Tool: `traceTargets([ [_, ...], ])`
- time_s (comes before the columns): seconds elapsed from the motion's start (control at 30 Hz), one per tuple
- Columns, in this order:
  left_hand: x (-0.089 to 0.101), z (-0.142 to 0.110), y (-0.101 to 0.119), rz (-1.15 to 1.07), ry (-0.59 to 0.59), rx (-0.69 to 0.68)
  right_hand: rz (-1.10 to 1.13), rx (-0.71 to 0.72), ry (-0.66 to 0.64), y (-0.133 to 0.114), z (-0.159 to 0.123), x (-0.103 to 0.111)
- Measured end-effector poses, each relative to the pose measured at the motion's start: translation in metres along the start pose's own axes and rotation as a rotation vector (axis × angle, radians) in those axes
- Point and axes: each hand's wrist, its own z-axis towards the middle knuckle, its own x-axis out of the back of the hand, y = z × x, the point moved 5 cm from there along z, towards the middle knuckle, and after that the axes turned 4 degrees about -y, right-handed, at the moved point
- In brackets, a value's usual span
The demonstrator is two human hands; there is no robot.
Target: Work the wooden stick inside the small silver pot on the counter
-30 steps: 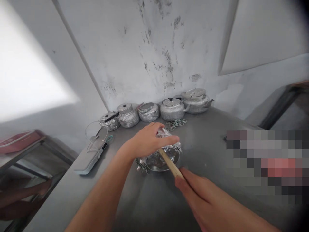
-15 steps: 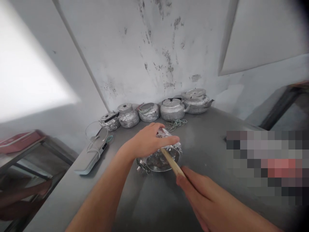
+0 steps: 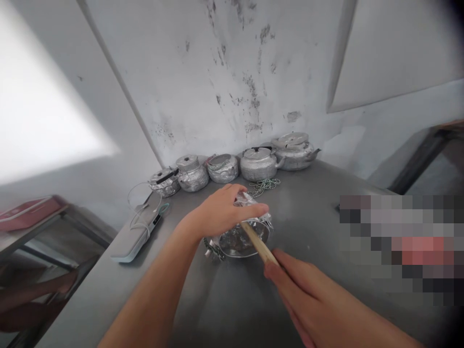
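A dented, shiny metal pot (image 3: pixel 237 247) lies tilted on the grey table, its round opening facing me. My left hand (image 3: pixel 228 210) grips its far upper side, the thumb stretched across above the opening and the other fingers curled over the back, partly hidden. In my right hand (image 3: pixel 293 278) is a wooden stick (image 3: pixel 258 241), slanting up and left so that its far end reaches into the pot's mouth under my left thumb. That end is hidden. A dark patterned cord (image 3: pixel 216 249) hangs at the pot's left side.
Along the wall stand several metal kettles and pots, among them a lidded kettle (image 3: pixel 258 166). A loose cord (image 3: pixel 266 184) lies before them. On the left rest a power bank (image 3: pixel 136 237) with a white cable and a pink tray (image 3: pixel 32 212) on another table. A blurred-out patch covers the right.
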Motion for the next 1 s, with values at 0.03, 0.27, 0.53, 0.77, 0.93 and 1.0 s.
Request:
traceTargets([
  [0.03,0.0,0.0,0.0,0.001,0.002,0.0,0.005,0.001,-0.002,0.0,0.0,-0.002],
  [0.27,0.0,0.0,0.001,0.005,-0.003,0.013,0.034,0.027,-0.042,0.001,0.002,-0.007],
  [0.53,0.0,0.0,-0.001,-0.001,-0.007,0.01,0.112,0.014,-0.056,0.011,0.004,-0.009],
  [0.77,-0.001,0.001,0.001,0.004,0.0,0.01,0.166,0.071,-0.014,0.02,0.007,-0.006],
  [0.93,0.0,0.001,0.0,0.001,0.001,0.01,0.204,0.063,-0.041,0.026,0.01,-0.009],
  [1.0,0.0,0.001,-0.001,-0.003,0.003,0.011,0.214,0.021,-0.06,0.03,0.011,-0.011],
])
